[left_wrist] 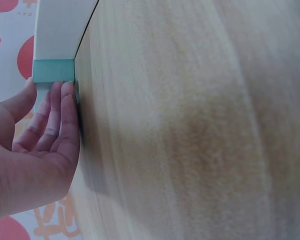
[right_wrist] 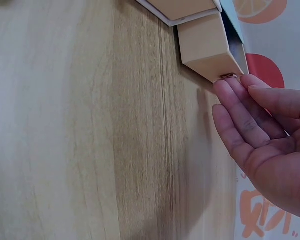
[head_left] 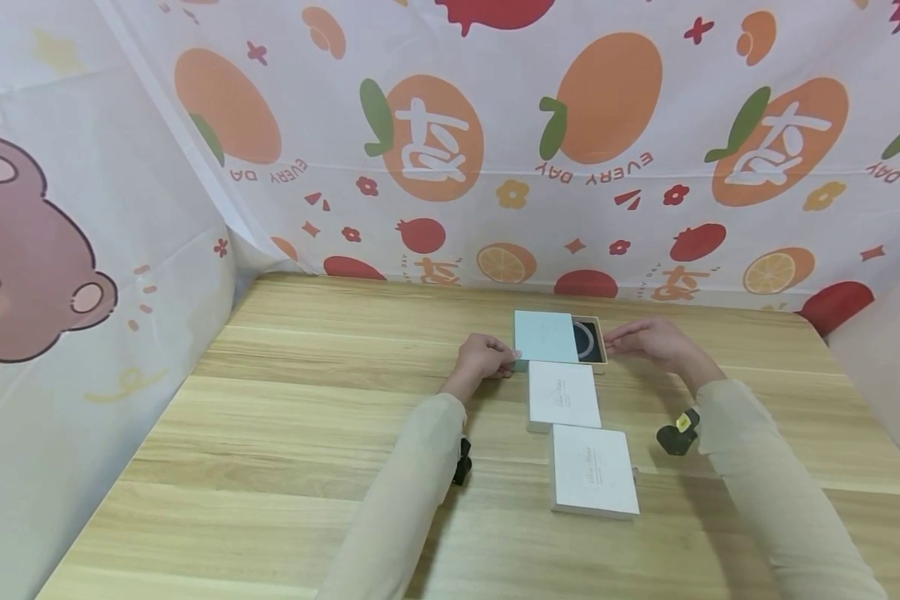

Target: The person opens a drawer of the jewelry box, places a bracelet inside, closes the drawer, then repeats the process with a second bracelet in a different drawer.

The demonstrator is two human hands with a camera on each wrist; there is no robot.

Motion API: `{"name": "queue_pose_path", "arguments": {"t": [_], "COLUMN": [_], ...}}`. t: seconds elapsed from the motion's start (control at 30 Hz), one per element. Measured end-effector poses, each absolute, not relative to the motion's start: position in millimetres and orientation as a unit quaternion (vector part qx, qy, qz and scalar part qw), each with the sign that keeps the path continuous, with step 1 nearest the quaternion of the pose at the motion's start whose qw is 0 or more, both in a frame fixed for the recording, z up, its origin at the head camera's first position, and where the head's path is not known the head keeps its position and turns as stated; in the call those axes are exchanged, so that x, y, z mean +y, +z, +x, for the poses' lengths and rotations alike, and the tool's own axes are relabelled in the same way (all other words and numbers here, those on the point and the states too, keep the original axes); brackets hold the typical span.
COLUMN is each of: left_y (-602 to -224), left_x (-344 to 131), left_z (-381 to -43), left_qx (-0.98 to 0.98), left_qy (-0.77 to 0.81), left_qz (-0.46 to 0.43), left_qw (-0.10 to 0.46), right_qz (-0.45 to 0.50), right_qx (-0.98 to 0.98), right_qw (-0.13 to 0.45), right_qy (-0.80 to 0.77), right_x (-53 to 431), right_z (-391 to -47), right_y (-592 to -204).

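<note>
Sliding that teal lid [head_left: 544, 337] works best level: left hand [head_left: 484, 357] flat-fingered at 9 o'clock, right hand [head_left: 654, 339] open, bracing the box [head_left: 595, 341].

three boxes [head_left: 559, 340], two hands [head_left: 483, 357]

3 boxes lie on the table [head_left: 285, 400]. The lidded box [head_left: 558, 338] lies farthest, between both hands; the middle box [head_left: 564, 395] and near box [head_left: 594, 470] lie nearer.
</note>
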State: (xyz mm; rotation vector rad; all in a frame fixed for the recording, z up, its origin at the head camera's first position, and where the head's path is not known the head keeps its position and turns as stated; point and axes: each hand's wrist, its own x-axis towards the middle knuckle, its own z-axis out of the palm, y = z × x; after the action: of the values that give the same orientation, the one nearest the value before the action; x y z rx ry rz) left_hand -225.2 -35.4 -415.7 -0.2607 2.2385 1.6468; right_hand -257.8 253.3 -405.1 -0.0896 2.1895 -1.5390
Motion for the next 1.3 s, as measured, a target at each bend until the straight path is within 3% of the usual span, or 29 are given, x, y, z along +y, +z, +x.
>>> {"name": "queue_pose_path", "arguments": {"t": [1.3], "left_y": [-416], "left_x": [-35], "left_z": [-225], "left_qx": [0.792], "left_qy": [0.579], "left_qz": [-0.090], "left_qw": [0.168], "right_qz": [-0.075], "right_qx": [0.805], "right_qw": [0.286], "right_qy": [-0.515], "right_x": [233], "right_z": [-261], "right_y": [-389]}}
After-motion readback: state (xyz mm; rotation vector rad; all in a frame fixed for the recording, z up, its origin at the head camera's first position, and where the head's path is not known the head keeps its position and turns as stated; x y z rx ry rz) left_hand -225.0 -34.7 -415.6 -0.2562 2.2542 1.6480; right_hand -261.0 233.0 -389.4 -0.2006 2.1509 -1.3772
